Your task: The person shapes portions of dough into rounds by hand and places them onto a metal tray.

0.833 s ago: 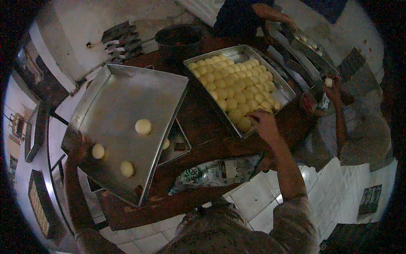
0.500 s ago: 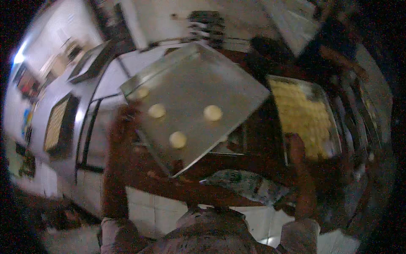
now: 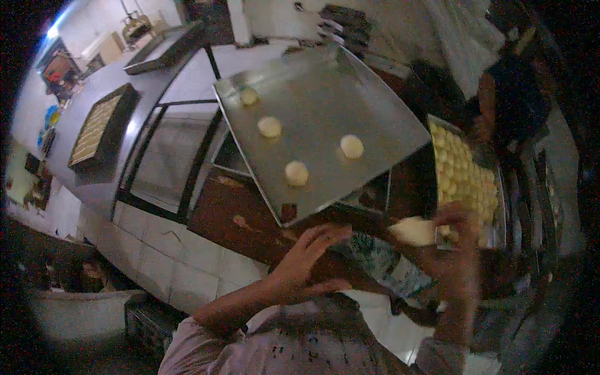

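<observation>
My left hand [image 3: 309,256] is in front of the metal baking tray's near corner, its fingers spread with nothing in them. My right hand [image 3: 455,237], smeared by motion, is by the near end of a tray packed with dough balls [image 3: 459,162]. At its fingers a pale, blurred dough ball [image 3: 412,231] is held, stretched out toward my left hand. In front of me the large baking tray [image 3: 337,94] carries several round dough balls [image 3: 351,147], spaced apart on its left and near parts.
A brown table [image 3: 215,209] lies beneath the trays, with a crumpled greenish plastic bag [image 3: 387,262] at its near edge. Left, a metal counter [image 3: 140,119] holds a filled tray [image 3: 97,131]. Another person [image 3: 515,94] stands at the far right.
My left hand has come away from the tray's left side toward me. My right hand has lifted off the packed tray with a dough ball. The view has shifted.
</observation>
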`<control>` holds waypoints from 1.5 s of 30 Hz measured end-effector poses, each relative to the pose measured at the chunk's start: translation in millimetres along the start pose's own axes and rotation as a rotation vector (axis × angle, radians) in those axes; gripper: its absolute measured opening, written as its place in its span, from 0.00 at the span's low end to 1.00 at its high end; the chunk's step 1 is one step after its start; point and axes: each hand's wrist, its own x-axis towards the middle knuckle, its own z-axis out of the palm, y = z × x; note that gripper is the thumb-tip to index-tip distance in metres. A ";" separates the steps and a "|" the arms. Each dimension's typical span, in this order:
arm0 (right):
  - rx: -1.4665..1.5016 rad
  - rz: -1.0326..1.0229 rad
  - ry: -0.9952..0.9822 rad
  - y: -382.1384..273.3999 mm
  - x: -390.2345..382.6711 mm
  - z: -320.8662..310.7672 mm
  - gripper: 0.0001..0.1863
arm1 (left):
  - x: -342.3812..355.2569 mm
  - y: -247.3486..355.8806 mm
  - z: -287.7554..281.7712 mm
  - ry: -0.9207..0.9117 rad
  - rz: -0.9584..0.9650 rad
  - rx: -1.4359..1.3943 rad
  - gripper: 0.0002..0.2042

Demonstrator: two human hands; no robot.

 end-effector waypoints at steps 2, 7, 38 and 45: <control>-0.157 -0.224 -0.363 -4.9 -4.1 44.4 0.19 | 2.9 3.0 25.9 0.045 -0.039 -0.091 0.21; 0.201 0.010 -0.517 30.8 8.4 87.3 0.23 | -63.2 -46.8 8.3 -0.025 -0.723 -0.648 0.19; 0.561 0.123 -0.416 97.0 -30.3 150.4 0.24 | -29.6 -93.2 76.9 0.087 -0.655 -0.868 0.17; 0.281 0.133 -0.300 84.2 -31.7 154.4 0.23 | -46.3 -83.4 47.2 0.279 -0.860 -1.032 0.20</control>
